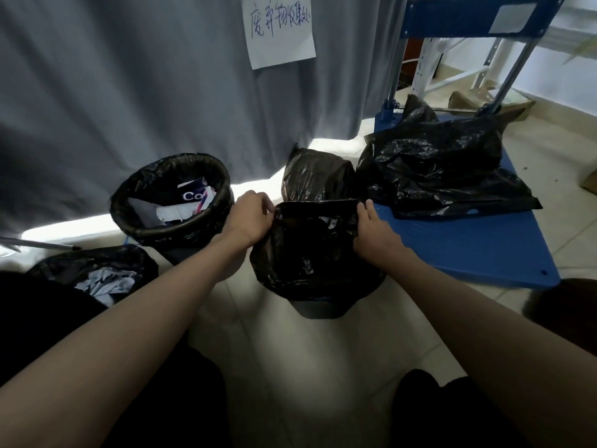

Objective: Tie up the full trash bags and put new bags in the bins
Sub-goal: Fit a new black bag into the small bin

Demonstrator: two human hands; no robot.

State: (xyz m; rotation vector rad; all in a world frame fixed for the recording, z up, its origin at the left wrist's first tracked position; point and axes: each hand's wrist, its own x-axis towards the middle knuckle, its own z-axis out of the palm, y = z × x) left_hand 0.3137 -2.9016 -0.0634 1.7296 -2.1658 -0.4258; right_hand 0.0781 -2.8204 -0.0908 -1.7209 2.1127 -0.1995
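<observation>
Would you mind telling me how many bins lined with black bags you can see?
3: one with paper scraps by the curtain, one at the lower left edge, one between both hands. Others may be hidden.

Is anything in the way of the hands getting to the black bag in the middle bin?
No. The left hand and right hand already grip opposite edges of the black bag over the middle bin.
</observation>
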